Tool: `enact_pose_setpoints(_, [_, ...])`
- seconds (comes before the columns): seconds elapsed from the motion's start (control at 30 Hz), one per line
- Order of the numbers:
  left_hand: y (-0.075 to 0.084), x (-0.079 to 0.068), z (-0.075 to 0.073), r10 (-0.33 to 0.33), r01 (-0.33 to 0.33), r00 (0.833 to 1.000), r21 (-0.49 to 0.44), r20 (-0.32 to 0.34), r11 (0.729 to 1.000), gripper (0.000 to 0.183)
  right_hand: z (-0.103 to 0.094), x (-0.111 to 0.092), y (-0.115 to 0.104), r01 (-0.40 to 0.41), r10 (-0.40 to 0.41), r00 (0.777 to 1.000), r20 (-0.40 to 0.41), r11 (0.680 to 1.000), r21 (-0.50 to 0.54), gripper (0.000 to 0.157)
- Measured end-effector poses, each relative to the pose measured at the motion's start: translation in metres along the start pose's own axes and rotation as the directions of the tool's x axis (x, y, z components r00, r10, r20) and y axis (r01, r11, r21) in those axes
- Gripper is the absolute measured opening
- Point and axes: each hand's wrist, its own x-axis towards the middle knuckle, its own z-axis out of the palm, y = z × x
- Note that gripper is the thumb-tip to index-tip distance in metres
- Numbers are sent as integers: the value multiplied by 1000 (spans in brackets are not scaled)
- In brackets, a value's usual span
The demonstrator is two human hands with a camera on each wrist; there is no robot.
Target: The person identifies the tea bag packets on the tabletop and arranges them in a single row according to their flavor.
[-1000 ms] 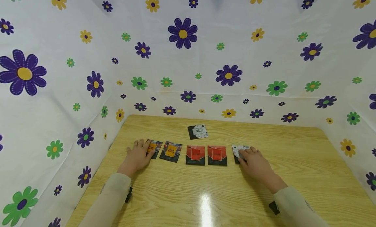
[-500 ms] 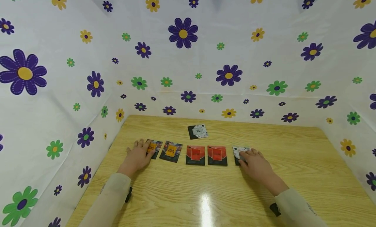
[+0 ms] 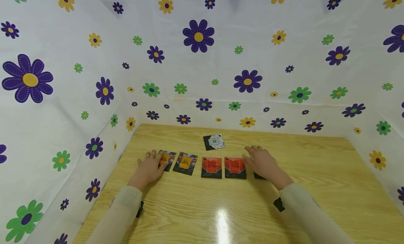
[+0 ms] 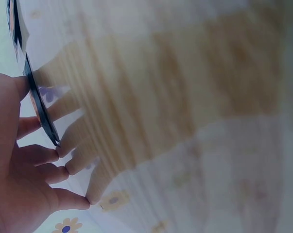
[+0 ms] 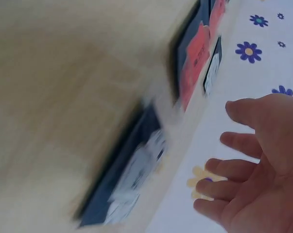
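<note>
My left hand (image 3: 146, 170) rests on the leftmost dark packet with an orange label (image 3: 170, 157), fingers and thumb at its left part. In the left wrist view that packet (image 4: 39, 104) appears edge-on beside the fingers. My right hand (image 3: 265, 165) hovers with extended fingers and holds nothing. Below it lies a black-and-white packet (image 3: 260, 176), mostly hidden from the head view; the right wrist view shows this packet (image 5: 134, 170) flat and apart from the fingers. Behind the row lies another black-and-white packet (image 3: 215, 142), slightly turned.
Between the hands lie a second orange-labelled packet (image 3: 185, 163) and two red-and-black packets, one left (image 3: 211, 168) and one right (image 3: 235, 168). They lie flat on the wooden table (image 3: 189, 209). White flower-patterned sheeting (image 3: 221, 65) encloses the back and sides.
The right hand has let go of the right black-and-white packet, lifted off and moved left and away from me. That packet had slid slightly right before. The left hand stays put.
</note>
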Motion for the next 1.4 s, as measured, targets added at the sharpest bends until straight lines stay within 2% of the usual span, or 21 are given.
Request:
enact_pose_setpoints(0.2, [0,-1,1,2,-2,1000,-3,0,1000,68,10,36,-16,46,-49,997,65,998,39,51])
enact_pose_setpoints(0.33, [1,-2,-1,-6,6,1000,-9,-1,1000,68,16,56,-25,81,-83,994,70,996,38,52])
enact_pose_setpoints(0.63, [2,0,-2,-16,16,1000,8,7,1000,68,29,94,-39,104,-100,989,108,994,-34,54])
enact_pose_setpoints(0.87, [1,1,-2,-14,14,1000,12,7,1000,68,36,111,-50,18,-15,988,154,1000,-18,58])
enact_pose_setpoints(1.1, [2,0,-3,-22,22,1000,14,14,1000,68,52,128,-58,-26,31,984,174,999,-35,62])
enact_pose_setpoints(1.27, [2,1,-2,-27,27,999,6,29,1000,69,57,130,-65,-61,74,979,191,996,-73,69])
enact_pose_setpoints(1.4, [1,2,0,-30,30,999,6,25,1000,69,60,129,-71,-58,72,978,198,995,-78,71])
